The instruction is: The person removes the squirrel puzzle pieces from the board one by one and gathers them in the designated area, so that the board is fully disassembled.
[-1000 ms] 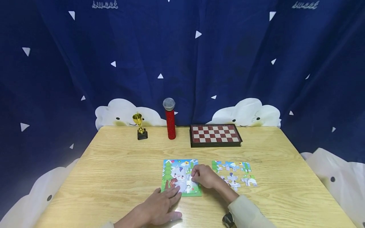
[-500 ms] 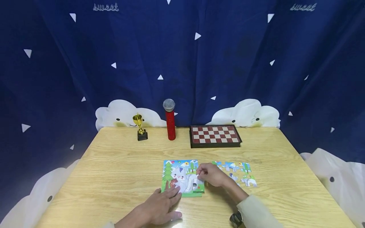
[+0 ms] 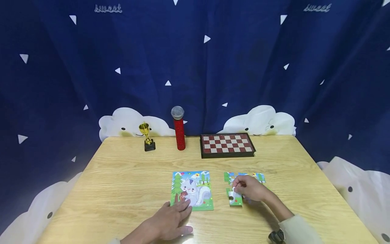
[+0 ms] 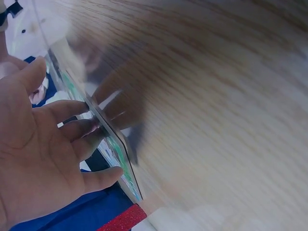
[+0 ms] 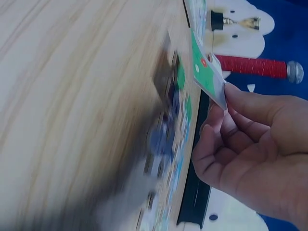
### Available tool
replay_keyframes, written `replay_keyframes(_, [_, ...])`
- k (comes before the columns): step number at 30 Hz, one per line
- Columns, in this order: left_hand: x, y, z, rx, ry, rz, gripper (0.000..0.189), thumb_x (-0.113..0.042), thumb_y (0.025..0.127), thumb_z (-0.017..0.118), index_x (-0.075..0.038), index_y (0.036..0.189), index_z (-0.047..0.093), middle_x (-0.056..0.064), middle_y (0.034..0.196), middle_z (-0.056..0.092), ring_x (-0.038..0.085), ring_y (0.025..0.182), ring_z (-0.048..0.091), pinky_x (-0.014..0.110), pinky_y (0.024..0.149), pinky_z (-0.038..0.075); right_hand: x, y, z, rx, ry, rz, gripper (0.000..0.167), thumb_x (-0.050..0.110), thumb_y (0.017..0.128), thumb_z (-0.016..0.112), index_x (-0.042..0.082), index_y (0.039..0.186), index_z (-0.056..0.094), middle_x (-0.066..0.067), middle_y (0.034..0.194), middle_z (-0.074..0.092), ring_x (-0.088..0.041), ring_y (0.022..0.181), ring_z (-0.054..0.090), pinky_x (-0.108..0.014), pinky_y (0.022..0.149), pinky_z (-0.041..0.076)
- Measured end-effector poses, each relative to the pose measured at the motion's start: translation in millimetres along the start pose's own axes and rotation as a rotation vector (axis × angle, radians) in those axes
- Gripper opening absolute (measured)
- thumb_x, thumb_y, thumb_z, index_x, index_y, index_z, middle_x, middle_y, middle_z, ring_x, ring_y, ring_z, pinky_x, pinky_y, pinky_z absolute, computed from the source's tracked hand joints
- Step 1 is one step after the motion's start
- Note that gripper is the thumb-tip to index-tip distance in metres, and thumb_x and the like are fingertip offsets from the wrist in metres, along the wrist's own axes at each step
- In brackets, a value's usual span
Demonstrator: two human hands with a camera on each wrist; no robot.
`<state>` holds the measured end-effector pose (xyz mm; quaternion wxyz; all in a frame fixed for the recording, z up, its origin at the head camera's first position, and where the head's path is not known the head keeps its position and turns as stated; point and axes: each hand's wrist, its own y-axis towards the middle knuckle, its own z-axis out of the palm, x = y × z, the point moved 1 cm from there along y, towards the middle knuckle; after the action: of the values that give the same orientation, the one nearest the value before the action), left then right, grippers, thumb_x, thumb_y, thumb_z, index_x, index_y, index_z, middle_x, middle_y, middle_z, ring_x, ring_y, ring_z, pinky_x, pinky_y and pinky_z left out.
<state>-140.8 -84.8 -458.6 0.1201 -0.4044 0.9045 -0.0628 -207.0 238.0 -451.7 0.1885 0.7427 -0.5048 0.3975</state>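
Observation:
A squirrel picture board [image 3: 202, 202] lies on the table in front of me. My left hand [image 3: 172, 217] rests on its lower left part, fingers spread; in the left wrist view the fingertips [image 4: 113, 174] touch the board's edge. To the right, my right hand [image 3: 251, 188] pinches a jigsaw puzzle piece [image 3: 237, 200] between thumb and fingers. This piece is green and white with a red flower, and it is tilted up off the table in the right wrist view [image 5: 206, 72]. Below and behind that hand lie joined or loose puzzle pieces [image 3: 260, 177], partly hidden by it.
At the table's back stand a small gold trophy [image 3: 147, 137], a red microphone [image 3: 179, 130] and a black-framed checkered board [image 3: 228, 144]. A dark blue curtain [image 3: 195, 67] hangs behind the wooden table [image 3: 128, 183].
My right hand has lifted the puzzle piece off the right side of the squirrel board and carried it right, over the other pieces. The left hand has stayed in place.

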Motion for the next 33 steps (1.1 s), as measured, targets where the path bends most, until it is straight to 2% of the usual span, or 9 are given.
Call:
replay_keyframes(5, [0.1, -0.3, 0.2, -0.005, -0.003, 0.001, 0.072, -0.064, 0.091, 0.038, -0.016, 0.144, 0.041, 0.004, 0.153, 0.035, 0.023, 0.140, 0.036, 0.055, 0.103, 0.039, -9.3, -14.3, -15.2, 0.007, 0.031, -0.002, 0.010, 0.006, 0.093, 0.056, -0.003, 0.093, 0.058, -0.002, 0.075, 0.050, -0.004, 0.064, 0.042, -0.017, 0.053, 0.036])
replay_keyframes(12, [0.6, -0.2, 1.3, -0.022, 0.011, 0.009, 0.072, -0.064, 0.091, 0.038, -0.015, 0.144, 0.042, 0.005, 0.153, 0.037, 0.023, 0.139, 0.037, 0.054, 0.103, 0.040, -27.9, -33.9, -34.8, 0.020, 0.045, 0.015, 0.012, 0.006, 0.091, 0.057, -0.005, 0.095, 0.060, -0.003, 0.078, 0.052, -0.003, 0.065, 0.044, -0.017, 0.055, 0.038])
replay_keyframes(19, [0.7, -0.2, 0.5, -0.005, -0.003, 0.001, 0.071, -0.064, 0.092, 0.038, -0.016, 0.144, 0.041, 0.004, 0.153, 0.035, 0.023, 0.140, 0.036, 0.055, 0.104, 0.039, -47.1, -51.6, -48.2, 0.055, 0.053, 0.026, 0.011, 0.002, 0.090, 0.056, -0.008, 0.094, 0.059, -0.001, 0.076, 0.053, -0.001, 0.065, 0.046, -0.017, 0.057, 0.041])
replay_keyframes(23, [0.8, 0.2, 0.6, -0.006, 0.001, 0.003, 0.070, -0.063, 0.092, 0.039, -0.016, 0.144, 0.042, 0.004, 0.153, 0.036, 0.022, 0.140, 0.037, 0.054, 0.103, 0.039, -52.6, -58.2, -50.7, 0.045, 0.026, 0.070, 0.008, 0.002, 0.088, 0.058, -0.006, 0.089, 0.060, 0.000, 0.073, 0.052, -0.001, 0.062, 0.044, -0.017, 0.054, 0.039])
replay_keyframes(33, [1.9, 0.0, 1.3, -0.006, -0.016, -0.001, 0.071, -0.064, 0.091, 0.039, -0.016, 0.144, 0.041, 0.004, 0.153, 0.035, 0.022, 0.141, 0.035, 0.054, 0.104, 0.038, -59.7, -64.1, -47.1, -0.060, -0.102, 0.221, 0.004, 0.002, 0.083, 0.065, -0.001, 0.085, 0.063, -0.004, 0.075, 0.056, -0.009, 0.065, 0.045, -0.018, 0.054, 0.038])
